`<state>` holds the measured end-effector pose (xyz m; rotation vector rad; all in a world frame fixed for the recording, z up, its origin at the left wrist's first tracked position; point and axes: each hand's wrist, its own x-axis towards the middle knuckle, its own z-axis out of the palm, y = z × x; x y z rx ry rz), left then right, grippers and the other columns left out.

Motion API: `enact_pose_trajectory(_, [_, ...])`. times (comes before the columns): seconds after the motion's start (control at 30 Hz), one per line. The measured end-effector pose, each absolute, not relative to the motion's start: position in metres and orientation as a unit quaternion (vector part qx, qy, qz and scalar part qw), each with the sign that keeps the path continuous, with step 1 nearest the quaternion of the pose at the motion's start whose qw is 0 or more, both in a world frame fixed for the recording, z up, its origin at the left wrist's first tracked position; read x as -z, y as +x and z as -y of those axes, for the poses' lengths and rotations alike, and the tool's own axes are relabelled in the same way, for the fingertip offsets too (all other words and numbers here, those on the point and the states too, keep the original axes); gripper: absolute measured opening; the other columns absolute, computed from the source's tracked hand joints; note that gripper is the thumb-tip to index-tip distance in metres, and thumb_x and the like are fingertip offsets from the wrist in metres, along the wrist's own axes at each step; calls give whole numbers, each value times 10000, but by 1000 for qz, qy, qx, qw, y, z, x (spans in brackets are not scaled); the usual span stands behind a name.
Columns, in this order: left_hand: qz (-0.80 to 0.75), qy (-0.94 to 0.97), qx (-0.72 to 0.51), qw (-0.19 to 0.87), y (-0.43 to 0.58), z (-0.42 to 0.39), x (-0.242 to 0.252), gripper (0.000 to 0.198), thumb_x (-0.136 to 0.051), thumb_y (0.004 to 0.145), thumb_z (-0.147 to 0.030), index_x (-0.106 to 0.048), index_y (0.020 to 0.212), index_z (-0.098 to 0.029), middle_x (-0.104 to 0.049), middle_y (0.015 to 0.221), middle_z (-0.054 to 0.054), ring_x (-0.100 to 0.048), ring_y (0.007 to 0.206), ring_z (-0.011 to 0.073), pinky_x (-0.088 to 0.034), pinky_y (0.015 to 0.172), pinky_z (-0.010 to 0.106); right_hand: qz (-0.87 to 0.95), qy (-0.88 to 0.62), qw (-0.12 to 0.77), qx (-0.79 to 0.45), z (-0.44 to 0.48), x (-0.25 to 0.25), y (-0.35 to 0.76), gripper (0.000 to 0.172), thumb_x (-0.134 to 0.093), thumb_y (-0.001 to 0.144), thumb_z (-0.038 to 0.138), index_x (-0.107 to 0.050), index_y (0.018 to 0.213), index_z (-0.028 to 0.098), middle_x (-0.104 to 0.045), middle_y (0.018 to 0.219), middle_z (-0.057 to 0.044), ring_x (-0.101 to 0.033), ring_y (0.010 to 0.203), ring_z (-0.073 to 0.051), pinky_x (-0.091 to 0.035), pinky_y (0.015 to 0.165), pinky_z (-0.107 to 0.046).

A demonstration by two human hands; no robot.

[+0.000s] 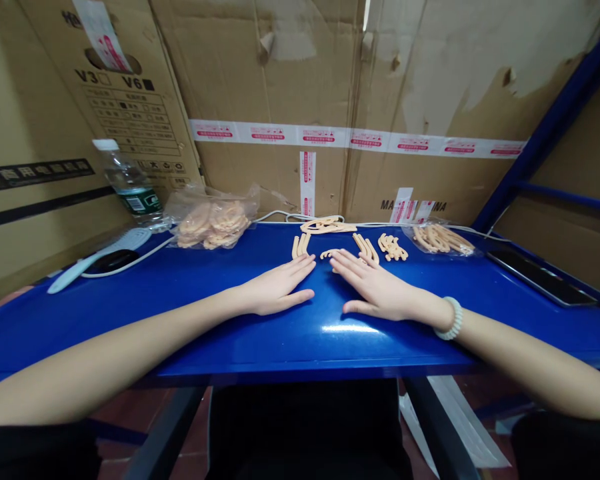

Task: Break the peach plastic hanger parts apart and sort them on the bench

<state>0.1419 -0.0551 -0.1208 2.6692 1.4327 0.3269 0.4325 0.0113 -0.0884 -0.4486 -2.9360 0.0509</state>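
Observation:
My left hand (283,285) lies flat on the blue table with its fingers stretched out and nothing in it. Just beyond its fingertips are a few curved wooden strips (301,246). My right hand (375,285), palm down with the thumb spread, partly covers some light wooden pieces. A small curved wooden piece (327,254) shows by its fingertips, and slanted wooden strips (365,245) lie just behind it. Farther back is a long group of flat wooden pieces (329,226). Small notched wooden pieces (393,247) form a pile to the right.
Bagged wooden pieces (213,223) sit at the back left, and a second bag (443,239) at the right. A water bottle (135,190), a light-blue brush (97,259) and a black mouse-like object (114,261) stand left. A phone (540,277) lies right. Cardboard (280,87) walls the back.

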Motion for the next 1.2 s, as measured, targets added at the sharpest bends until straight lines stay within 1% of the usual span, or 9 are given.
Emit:
enact_pose_trajectory(0.17, [-469,875,-115,41,142,54,123,741,-339,1054,-594,-261,1620,-122,-172,1691,169,-157,1587,286,-198,1295,448,988,-140,52,-27,-7,91,423,866,-455,997,699,-308,1624,120,-284,1650,-223,-166,1563,-376,-158,1256,-620])
enact_pose_trajectory(0.3, [-473,873,-104,52,142,54,121,779,-343,1045,-615,-251,1619,-97,-161,1691,181,-157,1587,286,-198,1295,451,984,-171,30,-36,-20,90,417,902,-431,999,710,-301,1615,63,-238,1661,-238,-136,1566,-389,-160,1256,-629])
enact_pose_trajectory(0.47, [-463,878,-116,42,140,53,122,751,-359,1048,-597,-263,1618,-118,-185,1687,176,-179,1583,291,-209,1291,453,982,-182,24,-39,-25,90,413,861,-422,1021,672,-269,1626,79,-186,1681,-222,-91,1572,-385,-154,1245,-651])
enact_pose_trajectory(0.6, [-460,878,-124,45,141,54,123,736,-357,1050,-590,-280,1611,-119,-190,1686,179,-186,1583,291,-215,1290,457,987,-147,65,26,-22,90,413,726,-450,1042,598,-389,1584,120,-265,1668,-210,-114,1571,-397,-148,1221,-696])
enact_pose_trajectory(0.7, [-456,877,-147,43,143,55,120,706,-366,1050,-581,-322,1594,-133,-222,1688,165,-203,1581,285,-223,1289,462,988,-86,100,81,-15,88,414,513,-469,1064,453,-562,1460,141,-423,1599,-199,-257,1539,-382,-220,1216,-659])
enact_pose_trajectory(0.83, [-456,872,-178,21,138,43,99,660,-361,1054,-540,-384,1552,-107,-339,1655,167,-279,1560,271,-238,1283,444,983,-8,125,132,-2,84,413,341,-431,1075,281,-673,1278,152,-636,1379,-161,-499,1372,-319,-378,1155,-546])
enact_pose_trajectory(0.93, [-457,870,-185,-12,131,19,73,714,-436,1016,-549,-361,1554,-86,-388,1625,191,-365,1515,290,-288,1257,443,977,22,138,161,6,83,411,304,-403,1079,216,-692,1154,160,-698,1223,-132,-577,1216,-281,-437,1073,-473])
enact_pose_trajectory(1.1, [-491,865,-103,-20,131,-40,41,613,-503,963,-448,-487,1446,-70,-583,1446,206,-570,1320,316,-422,1139,422,975,15,126,184,9,86,411,312,-368,1100,255,-644,974,180,-694,956,-91,-584,917,-241,-455,911,-400])
enact_pose_trajectory(1.2, [-533,845,-50,-16,140,-73,41,587,-506,953,-425,-508,1423,-73,-593,1418,207,-579,1288,312,-440,1098,393,976,0,135,173,7,89,412,286,-391,1089,270,-602,917,183,-664,879,-78,-548,826,-229,-443,862,-374])
